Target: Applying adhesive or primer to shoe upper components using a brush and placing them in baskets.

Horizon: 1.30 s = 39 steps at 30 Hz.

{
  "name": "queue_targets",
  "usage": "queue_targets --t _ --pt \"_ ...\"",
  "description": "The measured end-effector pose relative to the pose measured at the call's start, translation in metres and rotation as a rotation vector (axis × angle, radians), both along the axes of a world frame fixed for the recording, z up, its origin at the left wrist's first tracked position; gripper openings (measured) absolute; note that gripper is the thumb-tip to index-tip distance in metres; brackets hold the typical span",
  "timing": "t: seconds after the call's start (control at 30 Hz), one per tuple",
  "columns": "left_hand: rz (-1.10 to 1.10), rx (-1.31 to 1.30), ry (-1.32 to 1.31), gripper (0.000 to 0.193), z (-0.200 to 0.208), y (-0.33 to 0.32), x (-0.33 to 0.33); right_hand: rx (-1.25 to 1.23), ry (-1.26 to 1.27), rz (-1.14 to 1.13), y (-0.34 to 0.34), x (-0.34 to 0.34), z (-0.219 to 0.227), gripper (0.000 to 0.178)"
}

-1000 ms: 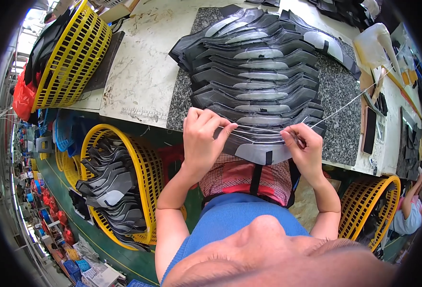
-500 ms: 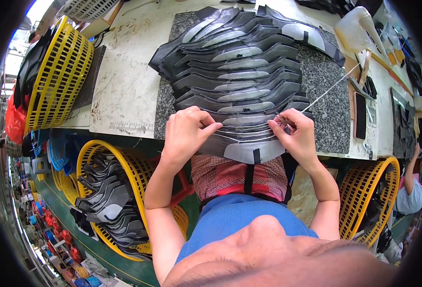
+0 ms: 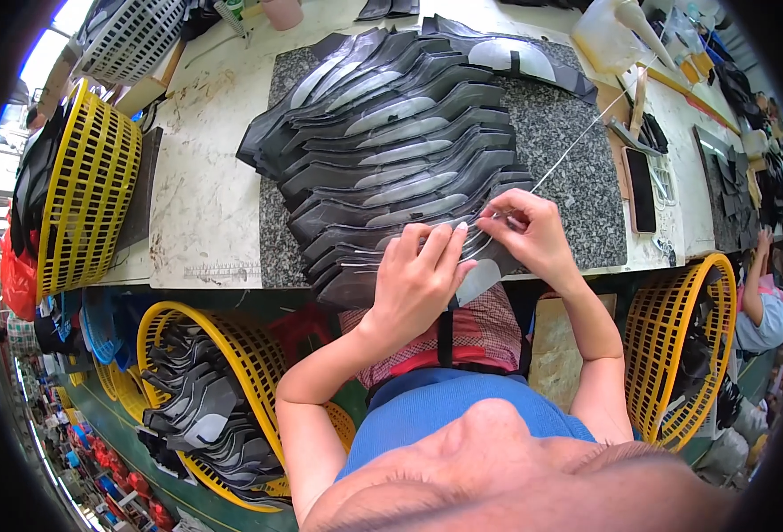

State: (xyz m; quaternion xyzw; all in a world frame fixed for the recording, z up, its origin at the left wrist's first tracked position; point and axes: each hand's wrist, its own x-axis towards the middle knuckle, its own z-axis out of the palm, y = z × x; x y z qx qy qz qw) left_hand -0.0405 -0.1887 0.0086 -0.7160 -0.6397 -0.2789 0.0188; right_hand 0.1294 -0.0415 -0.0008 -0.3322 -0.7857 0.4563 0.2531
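Observation:
A row of overlapping dark grey shaped pieces [image 3: 391,160] with pale grey oval patches lies fanned out on a speckled stone slab [image 3: 555,133]. Across the nearest pieces my left hand [image 3: 420,277] is laid, fingers stretched over their edges and thumb toward the right. My right hand [image 3: 531,232] is closed in a pinch at their right end, on a thin white cord [image 3: 576,140]. From there the cord runs taut toward the upper right. Thin white lines cross the nearest pieces beside my left fingers. My fingertips partly hide what the right pinch holds.
Yellow baskets of dark pieces stand at the table's left end [image 3: 90,191], below left [image 3: 254,390] and below right [image 3: 666,363]. A phone [image 3: 640,191] and a translucent jug [image 3: 611,40] lie right of the slab. Another person [image 3: 759,310] is at the far right.
My left hand has gone from a pinch at the pieces' left side to lying with stretched fingers near my right hand. The right hand still pinches the cord. The whole view has shifted slightly.

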Motion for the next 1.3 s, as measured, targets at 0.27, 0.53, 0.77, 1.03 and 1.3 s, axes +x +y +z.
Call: queue_targets --t 0.27,0.53,0.77,1.03,1.3 --pt "0.012 0.025 0.14 0.044 -0.004 0.008 0.004 0.18 -0.056 -0.108 0.025 0.016 -0.004 0.017" --pt "-0.01 -0.094 0.027 0.053 0.002 0.016 0.004 0.54 -0.002 -0.174 0.031 0.006 -0.006 0.025" --pt "0.001 -0.078 0.035 0.054 0.0 0.014 0.004 0.305 -0.379 -0.135 0.028 0.033 0.0 0.046" --pt "0.014 -0.057 0.018 0.054 -0.005 0.015 0.008 0.376 -0.47 -0.118 0.033 0.015 0.0 0.046" --pt "0.039 -0.029 0.012 0.055 -0.005 0.013 0.0 0.518 -0.324 -0.078 0.038 -0.005 -0.01 0.041"
